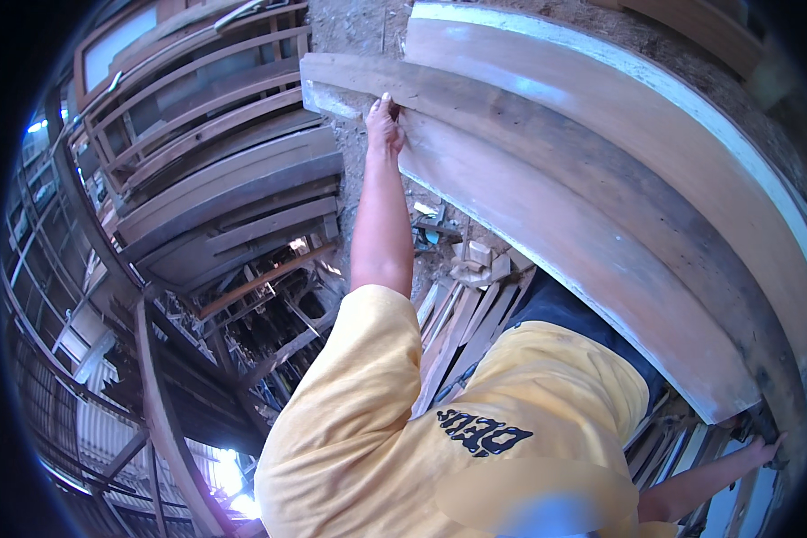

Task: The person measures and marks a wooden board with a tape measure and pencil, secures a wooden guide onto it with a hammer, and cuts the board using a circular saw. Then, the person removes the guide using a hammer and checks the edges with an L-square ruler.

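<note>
Left hand [386, 130]: fingers gripping dark plank [620, 179] over a wide board [556, 215]. Right hand [766, 450]: at plank's opposite end, finger closure indeterminable from here.

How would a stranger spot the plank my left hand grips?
Find the wide, pale panel, upper right. Lengthwise across it runs the wooden plank, gripped by your left hand near its upper-left end. It's narrower and darker than the panel, jutting past its left edge.
</note>
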`<state>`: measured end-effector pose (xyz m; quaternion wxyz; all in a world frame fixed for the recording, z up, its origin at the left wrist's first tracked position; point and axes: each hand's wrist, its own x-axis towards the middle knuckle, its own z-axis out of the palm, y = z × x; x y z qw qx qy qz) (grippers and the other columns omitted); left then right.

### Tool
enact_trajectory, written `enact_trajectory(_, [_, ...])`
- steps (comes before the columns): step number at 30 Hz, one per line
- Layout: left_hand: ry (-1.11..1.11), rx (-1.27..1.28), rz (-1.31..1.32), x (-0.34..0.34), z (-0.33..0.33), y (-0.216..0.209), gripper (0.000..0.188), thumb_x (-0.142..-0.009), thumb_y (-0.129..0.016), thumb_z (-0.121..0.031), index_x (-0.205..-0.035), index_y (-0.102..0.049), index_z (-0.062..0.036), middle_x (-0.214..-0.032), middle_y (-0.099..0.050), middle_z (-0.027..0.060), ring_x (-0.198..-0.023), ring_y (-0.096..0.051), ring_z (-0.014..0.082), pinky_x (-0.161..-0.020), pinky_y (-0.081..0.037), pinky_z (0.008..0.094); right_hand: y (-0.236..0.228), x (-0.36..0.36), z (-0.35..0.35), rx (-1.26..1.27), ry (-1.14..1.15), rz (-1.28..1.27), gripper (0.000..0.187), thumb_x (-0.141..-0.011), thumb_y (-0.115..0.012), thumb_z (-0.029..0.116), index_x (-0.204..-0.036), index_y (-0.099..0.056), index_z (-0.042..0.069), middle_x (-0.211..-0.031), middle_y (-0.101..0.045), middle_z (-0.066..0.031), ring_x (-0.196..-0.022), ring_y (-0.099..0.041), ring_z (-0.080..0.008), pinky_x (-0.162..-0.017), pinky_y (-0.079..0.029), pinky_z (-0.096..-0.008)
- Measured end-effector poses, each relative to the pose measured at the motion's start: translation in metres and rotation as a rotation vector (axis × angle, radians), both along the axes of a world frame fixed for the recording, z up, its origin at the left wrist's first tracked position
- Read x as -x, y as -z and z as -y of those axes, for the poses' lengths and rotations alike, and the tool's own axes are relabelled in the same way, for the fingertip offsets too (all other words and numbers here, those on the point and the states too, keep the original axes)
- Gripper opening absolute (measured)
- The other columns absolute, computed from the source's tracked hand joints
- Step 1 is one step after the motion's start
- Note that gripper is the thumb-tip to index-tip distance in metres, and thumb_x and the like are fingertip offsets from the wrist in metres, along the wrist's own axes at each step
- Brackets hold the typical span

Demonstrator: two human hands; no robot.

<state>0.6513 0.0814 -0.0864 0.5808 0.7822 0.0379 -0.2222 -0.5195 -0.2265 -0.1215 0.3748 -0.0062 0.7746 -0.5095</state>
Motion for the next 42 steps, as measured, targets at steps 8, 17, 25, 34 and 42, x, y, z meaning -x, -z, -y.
enact_trajectory(8, [0.021,-0.050,-0.023,0.002,0.005,-0.012,0.028,-0.104,-0.062,-0.022,-0.125,-0.064,-0.0032,-0.119,-0.071,0.0085,-0.114,-0.065,0.0196,-0.105,-0.047,0.0316,0.001,-0.016,-0.006,0.010,-0.026,-0.022,0.056,-0.087,-0.077,0.000,-0.139,-0.056,-0.004,-0.145,-0.056,-0.0208,-0.136,-0.048,-0.0383,-0.119,-0.038,-0.0552])
enact_trajectory(17, [0.094,-0.613,-0.167,-0.019,-0.027,0.001,0.060,-0.089,-0.069,-0.059,-0.122,-0.066,-0.0091,-0.108,-0.065,0.0062,-0.087,-0.061,0.0189,-0.068,-0.049,0.0377,-0.008,-0.057,-0.028,-0.078,-0.076,-0.032,0.032,-0.094,-0.073,0.016,-0.119,-0.062,0.001,-0.120,-0.063,-0.0170,-0.114,-0.058,-0.0328,-0.102,-0.047,-0.0502])
enact_trajectory(25, [0.049,-0.068,-0.344,-0.077,-0.048,0.058,0.054,-0.108,-0.054,-0.034,-0.150,-0.046,-0.0008,-0.151,-0.053,0.0122,-0.138,-0.047,0.0223,-0.121,-0.033,0.0339,-0.054,-0.141,-0.020,0.176,-0.041,-0.021,0.028,-0.096,-0.071,0.016,-0.119,-0.062,0.005,-0.111,-0.068,-0.0117,-0.104,-0.065,-0.0296,-0.095,-0.052,-0.0454])
enact_trajectory(34, [0.035,-0.116,-0.396,-0.066,-0.034,0.045,0.047,-0.104,-0.062,-0.037,-0.138,-0.057,-0.0046,-0.136,-0.064,0.0108,-0.129,-0.055,0.0240,-0.115,-0.040,0.0380,-0.050,-0.124,-0.017,0.147,-0.037,0.019,0.029,-0.097,-0.070,0.022,-0.119,-0.061,0.005,-0.110,-0.068,-0.0111,-0.104,-0.065,-0.0297,-0.090,-0.052,-0.0460])
enact_trajectory(42, [0.037,-0.912,0.762,0.033,0.031,-0.020,0.054,-0.097,-0.070,-0.039,-0.129,-0.060,0.0033,-0.123,-0.067,0.0192,-0.110,-0.064,0.0310,-0.092,-0.055,0.0414,-0.088,-0.139,-0.017,0.271,0.398,-0.008,0.015,-0.102,-0.062,0.023,-0.098,-0.056,0.010,-0.079,-0.052,-0.0049,-0.076,-0.053,-0.0225,-0.076,-0.053,-0.0455])
